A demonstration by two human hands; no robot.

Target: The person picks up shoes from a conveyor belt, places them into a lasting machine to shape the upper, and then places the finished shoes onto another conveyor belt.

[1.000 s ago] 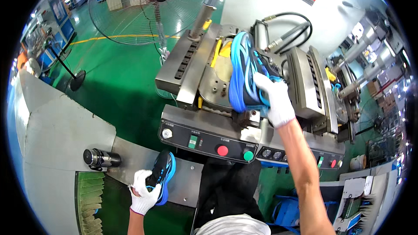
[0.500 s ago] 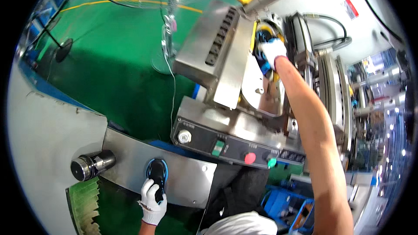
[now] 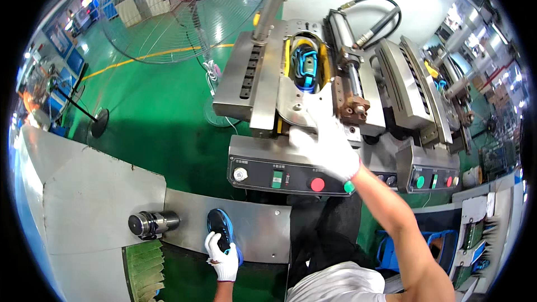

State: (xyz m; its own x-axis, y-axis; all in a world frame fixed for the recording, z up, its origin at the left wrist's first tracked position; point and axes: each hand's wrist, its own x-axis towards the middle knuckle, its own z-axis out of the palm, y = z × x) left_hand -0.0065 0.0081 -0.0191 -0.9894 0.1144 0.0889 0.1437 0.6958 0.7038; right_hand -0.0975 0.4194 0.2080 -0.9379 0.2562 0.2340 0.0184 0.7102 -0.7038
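So the right hand [image 3: 333,145] is mostly a white-gloved blur, hanging in front of the machine just above its control panel [image 3: 260,172]. The forearm slants in from the lower right, elbow bent, and the fingers point away from the body. They look spread, so I'd call that grip released.

Left hand [image 3: 225,263] is down low, also gloved, wrist toward the bottom edge, fingers and thumb clasped around the heel end of a black-and-blue shoe [image 3: 218,222]. That shoe is over the bare metal shelf [image 3: 258,226], toe pointing away from the person and leaning a touch left, so its long axis runs near to far. Can't tell if the sole actually touches the metal.

There's a second shoe [image 3: 306,69] sitting in the machine's yellow-edged cradle, opening up, long axis also roughly near to far. Honestly can't tell which end is the toe.

Around that: a steel flask [image 3: 154,223] lies on its side at the shelf's left end, beside a big pale panel [image 3: 100,190]. Glossy green floor [image 3: 168,140] with a yellow line, a caged fan [image 3: 187,0] at the back, and a blue crate [image 3: 386,251] lower right.
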